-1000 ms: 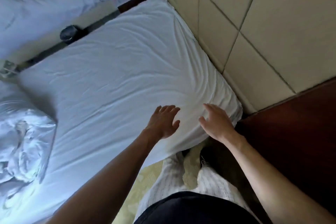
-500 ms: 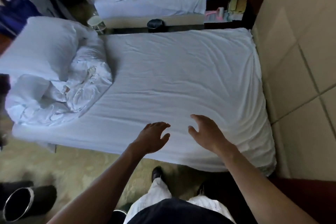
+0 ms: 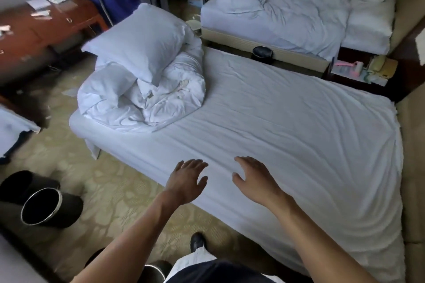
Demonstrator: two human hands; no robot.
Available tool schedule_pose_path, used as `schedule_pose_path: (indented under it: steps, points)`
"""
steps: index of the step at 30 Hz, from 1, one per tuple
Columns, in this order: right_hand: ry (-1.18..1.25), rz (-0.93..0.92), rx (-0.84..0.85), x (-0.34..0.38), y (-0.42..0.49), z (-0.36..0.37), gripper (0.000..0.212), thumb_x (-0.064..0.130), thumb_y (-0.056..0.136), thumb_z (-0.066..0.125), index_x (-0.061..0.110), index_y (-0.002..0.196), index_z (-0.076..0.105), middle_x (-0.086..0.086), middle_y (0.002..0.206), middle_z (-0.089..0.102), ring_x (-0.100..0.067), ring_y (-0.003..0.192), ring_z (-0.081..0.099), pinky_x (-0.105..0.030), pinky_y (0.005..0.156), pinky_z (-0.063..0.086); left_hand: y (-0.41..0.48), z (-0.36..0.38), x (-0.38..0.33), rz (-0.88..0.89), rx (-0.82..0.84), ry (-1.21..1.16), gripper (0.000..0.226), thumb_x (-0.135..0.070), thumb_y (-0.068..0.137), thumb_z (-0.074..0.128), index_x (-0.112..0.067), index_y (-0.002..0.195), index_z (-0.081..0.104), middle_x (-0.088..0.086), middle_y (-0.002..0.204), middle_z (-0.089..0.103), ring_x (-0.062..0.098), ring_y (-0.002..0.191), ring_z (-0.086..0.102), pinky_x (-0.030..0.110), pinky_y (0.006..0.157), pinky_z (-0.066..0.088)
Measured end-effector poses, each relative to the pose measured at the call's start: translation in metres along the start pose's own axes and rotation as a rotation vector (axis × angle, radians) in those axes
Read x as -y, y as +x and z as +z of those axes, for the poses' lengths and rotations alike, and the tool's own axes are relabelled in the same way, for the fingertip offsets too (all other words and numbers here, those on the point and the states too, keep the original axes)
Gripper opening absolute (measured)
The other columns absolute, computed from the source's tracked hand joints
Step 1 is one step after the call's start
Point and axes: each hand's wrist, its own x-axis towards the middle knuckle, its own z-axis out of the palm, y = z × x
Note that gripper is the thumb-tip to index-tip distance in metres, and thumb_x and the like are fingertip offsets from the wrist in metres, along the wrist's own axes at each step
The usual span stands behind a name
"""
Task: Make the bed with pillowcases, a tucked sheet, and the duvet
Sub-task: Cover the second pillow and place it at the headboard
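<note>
A white sheet point(image 3: 287, 133) covers the near bed point(image 3: 147, 156), wrinkled and pulled down over its edge. At the bed's far left end lies the duvet point(image 3: 161, 99) in a heap, with one pillow point(image 3: 140, 46) on top. A second bed point(image 3: 287, 7) with rumpled linen stands behind, making two beds. A wooden desk point(image 3: 34, 30) sits at the left above patterned carpet point(image 3: 110, 179). A black bin point(image 3: 46, 207) lies tipped on the carpet; its contents cannot be told. The left hand point(image 3: 187, 179) and right hand point(image 3: 255, 179) hover spread and holding nothing over the sheet's near edge.
</note>
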Motion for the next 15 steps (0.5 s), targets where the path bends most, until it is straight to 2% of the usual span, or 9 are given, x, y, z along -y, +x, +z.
schedule_pose_path:
  steps: [8,15]
  points:
    - [-0.034,-0.068,0.079,0.089,0.077,0.021,0.056,0.037,0.104,0.043,0.018,0.155,0.031,0.003,0.159,0.032,-0.016,0.148,0.023,-0.029,0.119,0.02,0.001,-0.03,0.097,-0.089,-0.019,-0.052,0.055,-0.046,0.102,0.037,-0.029,0.154,0.031,-0.007,0.162,0.028,0.012,0.151,0.018,0.039,0.125,0.005]
    - [-0.059,-0.098,0.138,0.12,0.143,0.023,0.055,0.036,0.104,0.044,0.017,0.154,0.032,0.002,0.159,0.033,-0.016,0.149,0.023,-0.03,0.121,0.021,0.024,-0.049,0.15,-0.176,-0.054,-0.14,0.054,-0.044,0.102,0.04,-0.028,0.153,0.035,-0.007,0.16,0.031,0.012,0.15,0.022,0.037,0.124,0.008]
